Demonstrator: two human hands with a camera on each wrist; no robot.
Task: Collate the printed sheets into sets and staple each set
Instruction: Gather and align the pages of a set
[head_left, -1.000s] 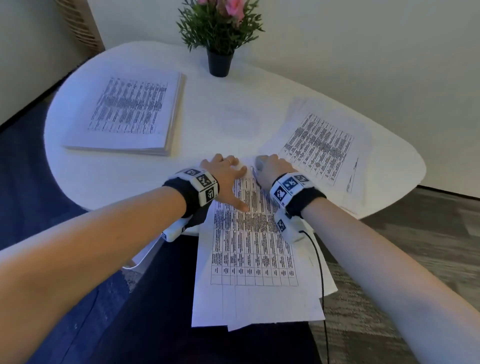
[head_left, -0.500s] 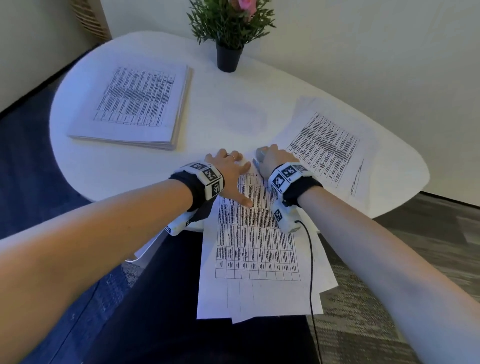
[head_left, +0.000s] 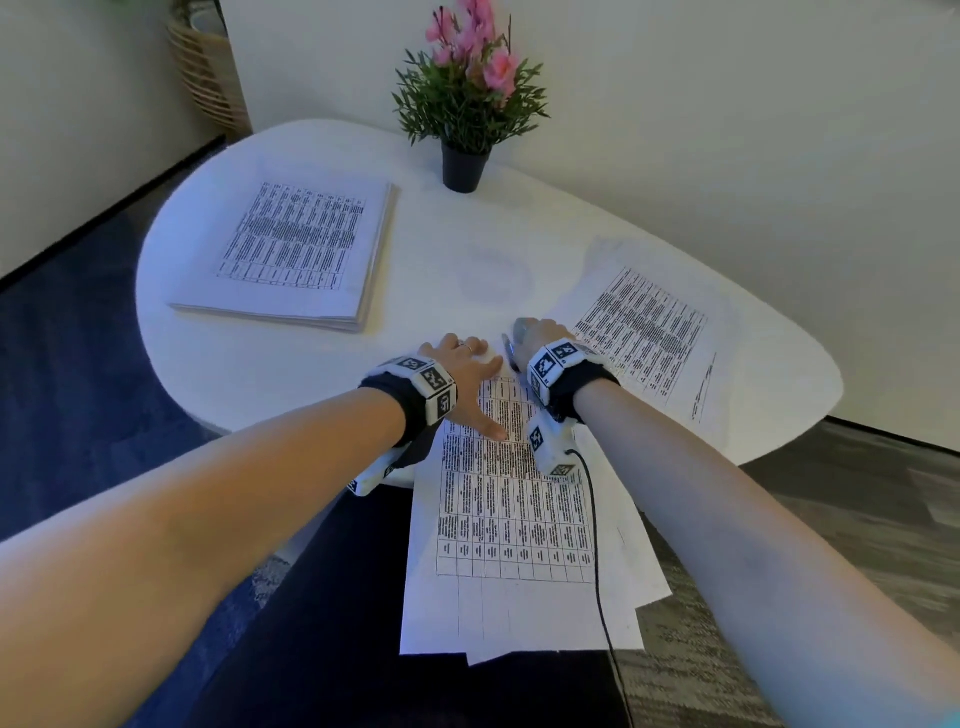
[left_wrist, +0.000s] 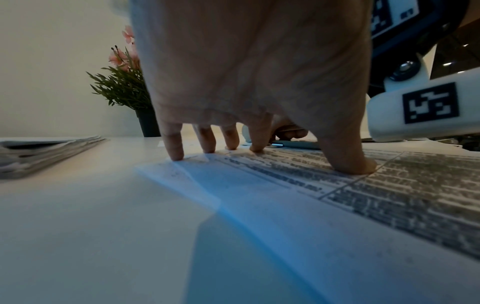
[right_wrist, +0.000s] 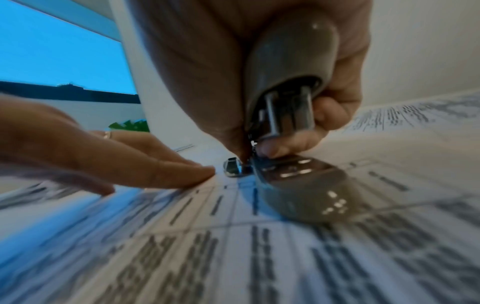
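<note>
A loose set of printed sheets (head_left: 511, 514) lies at the table's near edge and hangs over it toward me. My left hand (head_left: 470, 382) presses flat on its top left corner, fingers spread (left_wrist: 176, 153) on the paper (left_wrist: 337, 185). My right hand (head_left: 540, 338) grips a grey stapler (right_wrist: 291, 86), thumb and fingers curled round it, its mouth open over the set's top edge beside my left fingertips (right_wrist: 182, 174). In the head view only the stapler's (head_left: 521, 329) nose shows past the hand.
A thick stack of printed sheets (head_left: 296, 254) lies at the back left of the white table (head_left: 436, 270). A smaller pile of sheets (head_left: 644, 332) lies at the right. A potted plant (head_left: 467, 119) stands at the far edge by the wall.
Both hands stay at the top of the set; the stapler's mouth now stands open over the paper. The head camera has tilted up a little, so the plant shows fully.
</note>
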